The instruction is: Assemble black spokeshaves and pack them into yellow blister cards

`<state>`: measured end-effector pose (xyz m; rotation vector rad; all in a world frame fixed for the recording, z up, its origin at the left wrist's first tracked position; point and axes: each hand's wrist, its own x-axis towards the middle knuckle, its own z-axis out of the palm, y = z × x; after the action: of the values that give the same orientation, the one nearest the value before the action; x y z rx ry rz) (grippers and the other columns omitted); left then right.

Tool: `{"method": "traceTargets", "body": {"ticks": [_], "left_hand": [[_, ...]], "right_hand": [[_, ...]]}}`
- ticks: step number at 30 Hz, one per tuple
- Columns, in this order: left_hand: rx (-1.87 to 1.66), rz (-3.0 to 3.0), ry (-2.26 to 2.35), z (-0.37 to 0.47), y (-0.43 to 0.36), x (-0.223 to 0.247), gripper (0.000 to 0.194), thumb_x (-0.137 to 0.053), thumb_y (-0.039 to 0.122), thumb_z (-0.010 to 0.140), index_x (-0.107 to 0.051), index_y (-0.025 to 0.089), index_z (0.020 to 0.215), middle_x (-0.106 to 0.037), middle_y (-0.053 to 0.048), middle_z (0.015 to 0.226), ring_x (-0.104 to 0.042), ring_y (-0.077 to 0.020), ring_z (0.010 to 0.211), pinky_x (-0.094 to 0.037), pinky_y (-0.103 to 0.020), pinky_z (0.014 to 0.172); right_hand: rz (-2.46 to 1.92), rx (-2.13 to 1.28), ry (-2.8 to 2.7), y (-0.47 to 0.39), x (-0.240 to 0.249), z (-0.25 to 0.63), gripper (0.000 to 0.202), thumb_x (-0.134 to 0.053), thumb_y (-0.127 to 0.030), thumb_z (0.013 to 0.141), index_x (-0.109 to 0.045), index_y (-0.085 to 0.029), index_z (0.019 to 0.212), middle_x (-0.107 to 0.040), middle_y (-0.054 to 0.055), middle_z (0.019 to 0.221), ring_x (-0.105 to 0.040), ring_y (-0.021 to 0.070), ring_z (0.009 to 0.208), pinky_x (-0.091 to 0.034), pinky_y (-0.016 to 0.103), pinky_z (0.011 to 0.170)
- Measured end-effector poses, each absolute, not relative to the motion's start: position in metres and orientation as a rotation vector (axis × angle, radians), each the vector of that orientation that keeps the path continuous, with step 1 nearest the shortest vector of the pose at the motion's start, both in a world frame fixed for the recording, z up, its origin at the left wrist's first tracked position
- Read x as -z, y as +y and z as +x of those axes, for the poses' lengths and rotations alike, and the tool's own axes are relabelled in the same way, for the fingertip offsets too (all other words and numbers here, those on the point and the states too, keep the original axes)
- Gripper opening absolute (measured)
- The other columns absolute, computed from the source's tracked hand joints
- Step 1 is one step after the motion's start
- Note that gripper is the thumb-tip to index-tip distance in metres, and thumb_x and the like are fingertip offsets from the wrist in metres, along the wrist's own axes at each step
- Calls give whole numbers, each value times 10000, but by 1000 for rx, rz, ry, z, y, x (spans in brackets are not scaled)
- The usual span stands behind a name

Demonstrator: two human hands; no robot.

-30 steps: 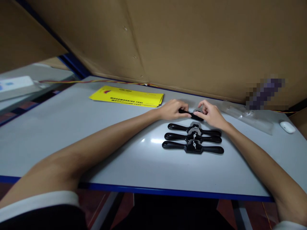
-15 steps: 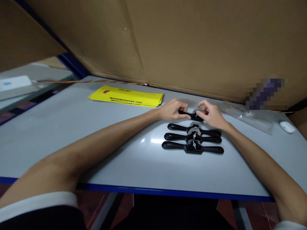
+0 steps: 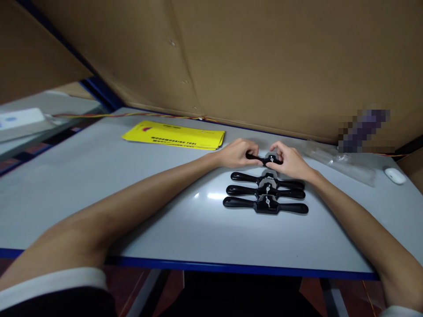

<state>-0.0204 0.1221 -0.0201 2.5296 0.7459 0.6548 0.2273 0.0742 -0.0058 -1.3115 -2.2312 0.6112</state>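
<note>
A black two-handled tool with a silver metal middle [image 3: 272, 160] is between my hands, behind three similar ones. My left hand [image 3: 238, 153] is closed round its left handle. The thumb and fingers of my right hand [image 3: 288, 161] grip it near the right of its middle, and its right handle is hidden by that hand. Nearer to me lie three more black tools in a close stack of rows: the back one [image 3: 243, 177], the middle one [image 3: 240, 190] and the front one [image 3: 240, 202], each with a small silver piece at the centre.
Yellow printed cards [image 3: 175, 134] lie at the back left of the grey table [image 3: 172, 220]. Clear plastic bags [image 3: 343, 163] and a white mouse-like object [image 3: 395, 175] are at the right. A cardboard wall [image 3: 264, 66] rises behind, with a thin cable along its foot.
The fingers of my right hand have shifted from the tool's centre piece to its body beside it, so more of the silver middle shows. My left hand has kept its hold.
</note>
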Motion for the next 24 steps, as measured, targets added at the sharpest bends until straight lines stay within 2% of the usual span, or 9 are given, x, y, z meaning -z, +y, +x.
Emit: {"method": "traceTargets", "body": {"ticks": [3, 5, 9, 15, 19, 24], "left_hand": [[-654, 2541, 746, -20, 122, 20, 463, -674, 598, 892, -526, 201, 706, -513, 25, 666, -420, -130, 623, -311, -287, 626], [-603, 2532, 762, -20, 121, 21, 458, -651, 616, 911, -562, 199, 743, -514, 33, 644, -400, -128, 601, -302, -288, 617], [-559, 2556, 778, -21, 120, 21, 442, -623, 624, 940, -657, 188, 875, -571, 23, 682, -430, -131, 604, -319, -286, 632], [-618, 2604, 721, -21, 120, 20, 472, -594, 621, 965, -729, 175, 1039, -581, -2, 762, -487, -152, 668, -370, -285, 678], [-592, 2572, 707, -22, 122, 21, 465, -612, 618, 964, -739, 173, 999, -570, 13, 715, -456, -138, 635, -353, -276, 656], [-582, 2549, 702, -23, 122, 22, 458, -620, 611, 961, -750, 171, 965, -612, 7, 707, -471, -135, 630, -352, -279, 644]], "right_hand": [[-1217, -717, -2207, 76, 5, 232, 346, -650, -302, 781, -542, -241, 1103, -456, -72, 718, -456, 160, 639, -354, 319, 679], [-1209, -744, -2159, 76, 6, 233, 300, -605, -288, 795, -540, -237, 1083, -466, -70, 702, -462, 164, 634, -357, 322, 678], [-1241, -693, -2088, 77, 8, 232, 199, -576, -372, 887, -551, -243, 1037, -499, -67, 673, -485, 172, 640, -364, 328, 694], [-1294, -621, -2091, 77, 11, 229, 224, -572, -461, 961, -590, -241, 995, -555, -48, 668, -503, 174, 637, -368, 319, 687], [-1547, -497, -2100, 71, 12, 218, 292, -579, -528, 988, -631, -242, 978, -630, 7, 715, -523, 200, 667, -332, 323, 662], [-1712, -416, -2118, 66, 8, 209, 337, -606, -581, 980, -677, -252, 1008, -655, 41, 771, -516, 217, 692, -287, 321, 646]]}}
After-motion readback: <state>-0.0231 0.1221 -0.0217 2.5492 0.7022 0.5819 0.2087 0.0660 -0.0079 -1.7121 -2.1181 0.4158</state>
